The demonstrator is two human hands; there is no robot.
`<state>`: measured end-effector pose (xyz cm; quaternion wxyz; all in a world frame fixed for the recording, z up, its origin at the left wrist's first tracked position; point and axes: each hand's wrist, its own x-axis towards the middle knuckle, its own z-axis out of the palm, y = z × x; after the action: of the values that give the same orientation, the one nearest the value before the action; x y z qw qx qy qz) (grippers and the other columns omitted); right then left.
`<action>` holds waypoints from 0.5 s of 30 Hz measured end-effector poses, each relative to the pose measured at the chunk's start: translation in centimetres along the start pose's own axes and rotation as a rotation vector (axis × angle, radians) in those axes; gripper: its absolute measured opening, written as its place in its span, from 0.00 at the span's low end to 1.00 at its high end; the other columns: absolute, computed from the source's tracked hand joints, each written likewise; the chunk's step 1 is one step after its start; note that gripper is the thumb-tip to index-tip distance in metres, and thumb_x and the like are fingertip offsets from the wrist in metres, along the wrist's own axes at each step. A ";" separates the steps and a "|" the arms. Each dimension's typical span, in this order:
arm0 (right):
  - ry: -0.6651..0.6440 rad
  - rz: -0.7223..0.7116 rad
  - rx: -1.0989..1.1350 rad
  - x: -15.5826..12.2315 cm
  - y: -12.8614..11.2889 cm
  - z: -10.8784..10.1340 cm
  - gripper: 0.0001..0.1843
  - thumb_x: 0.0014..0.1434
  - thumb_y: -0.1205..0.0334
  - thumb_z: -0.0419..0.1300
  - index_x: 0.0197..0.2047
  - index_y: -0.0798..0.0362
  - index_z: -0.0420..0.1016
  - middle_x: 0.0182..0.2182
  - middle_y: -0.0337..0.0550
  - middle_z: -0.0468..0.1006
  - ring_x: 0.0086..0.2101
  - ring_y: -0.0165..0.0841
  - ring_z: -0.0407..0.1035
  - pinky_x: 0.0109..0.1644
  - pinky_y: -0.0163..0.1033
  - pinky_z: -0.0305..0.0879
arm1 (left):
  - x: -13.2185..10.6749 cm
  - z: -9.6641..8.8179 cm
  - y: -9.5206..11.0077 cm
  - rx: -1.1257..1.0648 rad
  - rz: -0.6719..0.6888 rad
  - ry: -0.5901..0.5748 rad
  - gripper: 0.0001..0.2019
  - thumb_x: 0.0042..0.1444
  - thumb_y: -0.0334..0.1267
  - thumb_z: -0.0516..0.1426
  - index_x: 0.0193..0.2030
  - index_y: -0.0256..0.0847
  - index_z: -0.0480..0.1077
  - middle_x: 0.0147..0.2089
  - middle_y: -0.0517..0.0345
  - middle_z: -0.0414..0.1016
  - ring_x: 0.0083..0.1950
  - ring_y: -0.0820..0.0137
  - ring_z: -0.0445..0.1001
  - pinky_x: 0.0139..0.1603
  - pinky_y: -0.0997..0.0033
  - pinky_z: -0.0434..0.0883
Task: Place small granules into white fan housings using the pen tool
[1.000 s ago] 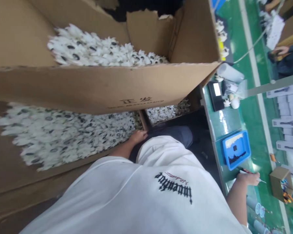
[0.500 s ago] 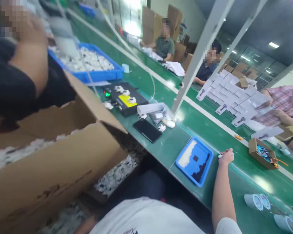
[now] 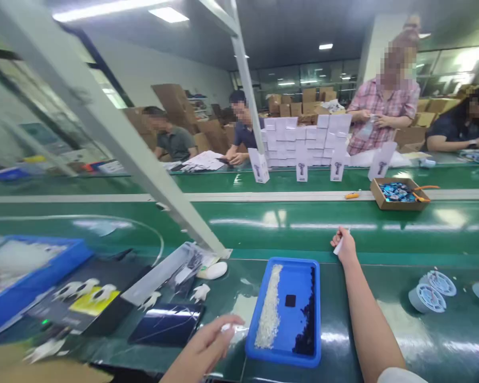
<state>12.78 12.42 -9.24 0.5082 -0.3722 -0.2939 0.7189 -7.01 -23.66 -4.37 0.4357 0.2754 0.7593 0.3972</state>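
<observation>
My left hand [image 3: 209, 340] comes up at the lower middle, fingers pinched on a small white part, just left of a small blue tray [image 3: 287, 311]. The tray holds a strip of small white bits, a dark patch and a small black square. My right hand [image 3: 344, 246] rests on the green bench beyond the tray's far right corner, fingers closed on a thin white tool.
A dark phone [image 3: 165, 323], white fan-shaped parts [image 3: 201, 291], a black device with a yellow label [image 3: 85, 300] and a big blue bin [image 3: 27, 276] lie to the left. A slanted metal post [image 3: 143, 175] meets the bench. Round white parts [image 3: 427, 295] sit right. Across the belt people work by stacked white boxes [image 3: 303, 141].
The view swung up from the cardboard boxes of white parts to the bench. My left hand left the box and rose beside the blue tray; my right hand stayed on the bench.
</observation>
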 end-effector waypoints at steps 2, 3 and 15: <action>0.011 -0.001 0.032 -0.2 0.4 0.2 0.21 0.53 0.49 0.62 0.21 0.50 0.58 0.09 0.26 0.53 0.12 0.23 0.49 0.17 0.31 0.51 | 3.5 0.9 4.2 -0.001 0.086 0.054 0.29 0.39 0.62 0.59 0.42 0.40 0.71 0.13 0.71 0.53 0.16 0.78 0.49 0.21 0.76 0.50; 0.018 -0.004 0.049 -0.3 0.6 0.3 0.21 0.53 0.48 0.62 0.21 0.50 0.58 0.09 0.26 0.54 0.12 0.23 0.49 0.18 0.31 0.51 | 5.6 1.4 5.8 -0.008 0.136 0.064 0.28 0.39 0.58 0.59 0.42 0.39 0.71 0.12 0.71 0.53 0.16 0.77 0.51 0.21 0.76 0.50; 0.055 -0.045 0.033 -0.9 2.2 1.3 0.21 0.46 0.45 0.65 0.19 0.53 0.66 0.10 0.28 0.58 0.13 0.23 0.53 0.21 0.33 0.54 | 23.2 3.4 10.7 -0.487 0.123 0.181 0.05 0.31 0.36 0.61 0.20 0.43 0.69 0.23 0.63 0.73 0.27 0.75 0.71 0.29 0.78 0.73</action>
<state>10.76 10.81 -10.04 0.5384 -0.3764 -0.2761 0.7016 -14.13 1.01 -6.71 0.3944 0.1714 0.6591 0.6170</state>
